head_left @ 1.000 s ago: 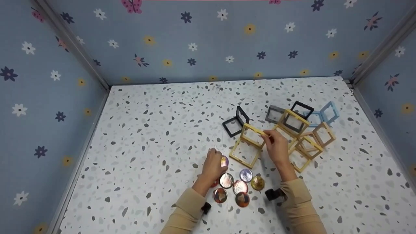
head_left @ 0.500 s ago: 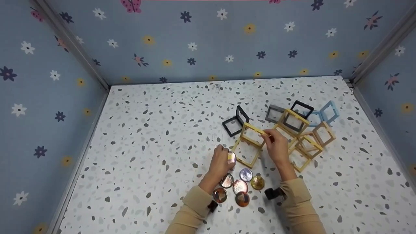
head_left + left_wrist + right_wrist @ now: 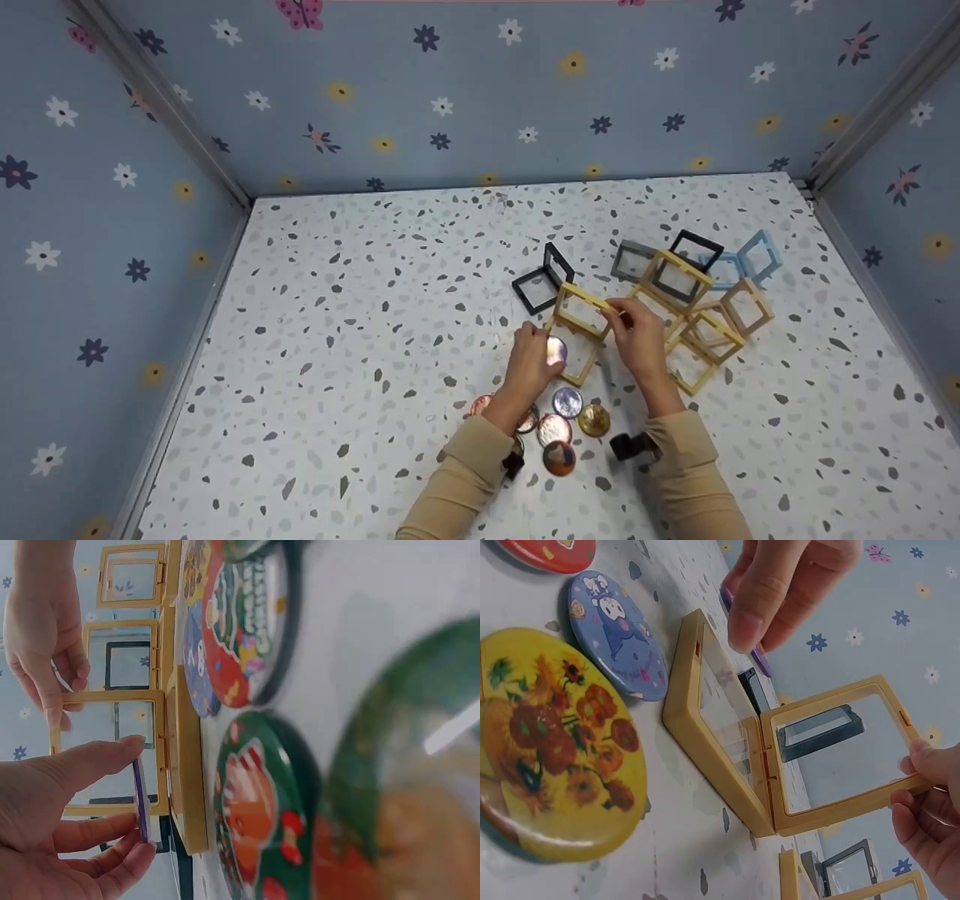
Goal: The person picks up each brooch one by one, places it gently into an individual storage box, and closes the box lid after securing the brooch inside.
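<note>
In the head view my left hand (image 3: 529,364) pinches a round button badge (image 3: 556,351) by its edge. It holds the badge tilted, over the lower half of an open yellow hinged display frame (image 3: 590,366). The left wrist view shows the badge's purple rim (image 3: 141,799) between thumb and fingertips. At the corner of the frame's raised lid (image 3: 840,703), my right hand (image 3: 636,337) grips the edge between thumb and fingers. Both halves of this frame hold clear film. Nearby on the table lie a blue-purple badge (image 3: 619,637) and a yellow sunflower badge (image 3: 562,742).
Several more badges lie close to my forearms, including a pink-rimmed one (image 3: 554,430) and an orange one (image 3: 559,458). A black frame (image 3: 523,299) stands open behind. To the right are more open frames: yellow (image 3: 688,267), grey (image 3: 637,246), light blue (image 3: 772,251) and beige (image 3: 760,298).
My left hand has lifted the badge from the pile's left side and carried it right and away from me, over the yellow frame's lower half. My right hand stays on the lid.
</note>
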`<state>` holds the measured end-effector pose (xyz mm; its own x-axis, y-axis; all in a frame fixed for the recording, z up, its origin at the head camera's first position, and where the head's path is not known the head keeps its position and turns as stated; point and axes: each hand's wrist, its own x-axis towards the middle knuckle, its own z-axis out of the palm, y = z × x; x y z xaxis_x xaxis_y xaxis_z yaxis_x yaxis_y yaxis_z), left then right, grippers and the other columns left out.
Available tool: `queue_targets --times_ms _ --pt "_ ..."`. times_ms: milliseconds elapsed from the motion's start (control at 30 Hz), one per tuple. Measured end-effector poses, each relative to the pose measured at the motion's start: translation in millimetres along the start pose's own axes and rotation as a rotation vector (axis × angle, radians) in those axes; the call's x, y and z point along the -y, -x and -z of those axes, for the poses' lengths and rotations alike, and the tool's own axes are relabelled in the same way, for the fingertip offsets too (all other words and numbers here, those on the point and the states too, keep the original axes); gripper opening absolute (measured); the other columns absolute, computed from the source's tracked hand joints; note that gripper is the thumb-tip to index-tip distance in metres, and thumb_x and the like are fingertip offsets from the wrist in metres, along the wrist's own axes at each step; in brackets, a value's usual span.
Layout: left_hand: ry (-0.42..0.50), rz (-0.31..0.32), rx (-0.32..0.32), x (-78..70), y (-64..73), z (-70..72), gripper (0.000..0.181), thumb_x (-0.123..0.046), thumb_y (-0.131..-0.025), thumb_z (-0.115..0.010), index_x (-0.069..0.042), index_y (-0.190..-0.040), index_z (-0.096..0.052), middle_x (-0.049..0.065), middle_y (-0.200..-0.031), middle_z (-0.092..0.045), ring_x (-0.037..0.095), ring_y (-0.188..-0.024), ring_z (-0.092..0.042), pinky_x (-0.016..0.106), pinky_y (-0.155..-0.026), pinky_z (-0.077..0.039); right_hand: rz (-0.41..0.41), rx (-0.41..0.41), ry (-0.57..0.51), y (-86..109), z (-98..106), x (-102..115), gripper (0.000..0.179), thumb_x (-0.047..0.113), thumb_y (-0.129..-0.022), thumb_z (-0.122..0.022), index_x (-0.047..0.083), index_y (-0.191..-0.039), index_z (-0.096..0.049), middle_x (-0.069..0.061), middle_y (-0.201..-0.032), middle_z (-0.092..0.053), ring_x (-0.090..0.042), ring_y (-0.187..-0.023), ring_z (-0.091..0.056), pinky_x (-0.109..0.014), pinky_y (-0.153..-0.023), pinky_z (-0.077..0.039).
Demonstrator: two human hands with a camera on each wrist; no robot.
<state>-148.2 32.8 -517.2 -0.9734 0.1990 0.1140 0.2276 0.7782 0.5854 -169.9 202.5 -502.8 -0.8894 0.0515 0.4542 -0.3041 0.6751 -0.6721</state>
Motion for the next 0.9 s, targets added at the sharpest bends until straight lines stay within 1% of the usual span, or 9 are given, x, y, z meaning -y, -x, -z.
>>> queue_targets --times_ms 167,233,367,467,600,700,800,900 --pt "-0.007 0.003 0.002 -5.7 -6.8 -7.1 0.038 -0.017 -0.066 -0.076 0.004 -0.092 -0.058 0.012 -0.094 -0.046 0.025 -0.09 -0.047 0.031 -0.079 -0.044 -0.014 0.002 0.006 -0.5 -0.4 -0.4 0.012 0.01 -0.082 -0.062 0.001 -0.09 -0.065 -0.009 -0.078 -0.061 -0.015 -0.061 -0.053 -0.03 -0.054 -0.043" --pt "-0.012 -0.003 -0.007 -6.9 -8.6 -9.9 0.039 -0.016 -0.065 -0.076 0.004 -0.093 -0.059 0.013 -0.095 -0.046 0.025 -0.091 -0.047 0.031 -0.081 -0.043 -0.019 0.0 0.007 -0.7 -0.6 -0.3 0.012 0.01 -0.082 -0.062 0.001 -0.09 -0.065 -0.009 -0.078 -0.062 -0.015 -0.062 -0.054 -0.031 -0.054 -0.043" --pt "-0.041 -0.009 -0.015 -9.2 -11.7 -14.9 0.044 -0.017 -0.066 -0.075 0.006 -0.099 -0.058 0.013 -0.097 -0.047 0.025 -0.092 -0.047 0.03 -0.083 -0.042 -0.026 -0.008 -0.002 -0.5 -0.6 -0.6 0.012 0.01 -0.081 -0.062 0.002 -0.089 -0.066 -0.009 -0.079 -0.062 -0.016 -0.062 -0.054 -0.03 -0.055 -0.044" --pt "-0.052 0.001 -0.003 -11.1 -13.8 -17.9 0.049 -0.018 -0.067 -0.075 0.007 -0.105 -0.057 0.014 -0.099 -0.047 0.026 -0.093 -0.047 0.031 -0.084 -0.041 -0.027 -0.013 -0.015 0.0 -0.8 -1.3 0.013 0.011 -0.081 -0.063 0.002 -0.089 -0.066 -0.008 -0.079 -0.062 -0.015 -0.062 -0.055 -0.029 -0.055 -0.044" --pt "-0.046 0.016 0.01 -12.8 -16.0 -21.4 0.053 -0.019 -0.068 -0.074 0.008 -0.11 -0.055 0.018 -0.105 -0.047 0.028 -0.097 -0.047 0.034 -0.086 -0.041 -0.021 -0.026 -0.019 0.2 -1.4 -2.4 0.014 0.012 -0.081 -0.063 0.002 -0.09 -0.067 -0.008 -0.079 -0.063 -0.014 -0.062 -0.054 -0.027 -0.055 -0.044" --pt "-0.036 0.004 0.001 -12.4 -16.5 -24.4 0.052 -0.017 -0.069 -0.074 0.006 -0.111 -0.054 0.018 -0.105 -0.047 0.028 -0.097 -0.047 0.035 -0.085 -0.041 -0.016 -0.037 -0.023 1.0 -1.8 -2.9 0.014 0.012 -0.081 -0.064 0.003 -0.09 -0.068 -0.007 -0.078 -0.063 -0.014 -0.061 -0.054 -0.025 -0.054 -0.043" --pt "-0.026 -0.005 -0.012 -11.6 -16.1 -27.2 0.05 -0.015 -0.068 -0.074 0.004 -0.11 -0.055 0.014 -0.1 -0.047 0.026 -0.094 -0.047 0.033 -0.083 -0.042 -0.009 -0.046 -0.034 2.0 -2.0 -3.3 0.014 0.011 -0.081 -0.063 0.003 -0.091 -0.068 -0.007 -0.076 -0.062 -0.013 -0.06 -0.053 -0.024 -0.053 -0.041" --pt "-0.015 -0.001 -0.018 -11.1 -16.2 -29.2 0.048 -0.014 -0.067 -0.074 0.004 -0.108 -0.056 0.013 -0.098 -0.046 0.025 -0.092 -0.047 0.032 -0.082 -0.043 -0.004 -0.052 -0.037 2.5 -2.2 -4.0 0.013 0.011 -0.081 -0.063 0.003 -0.09 -0.068 -0.006 -0.076 -0.062 -0.012 -0.059 -0.052 -0.023 -0.052 -0.041"
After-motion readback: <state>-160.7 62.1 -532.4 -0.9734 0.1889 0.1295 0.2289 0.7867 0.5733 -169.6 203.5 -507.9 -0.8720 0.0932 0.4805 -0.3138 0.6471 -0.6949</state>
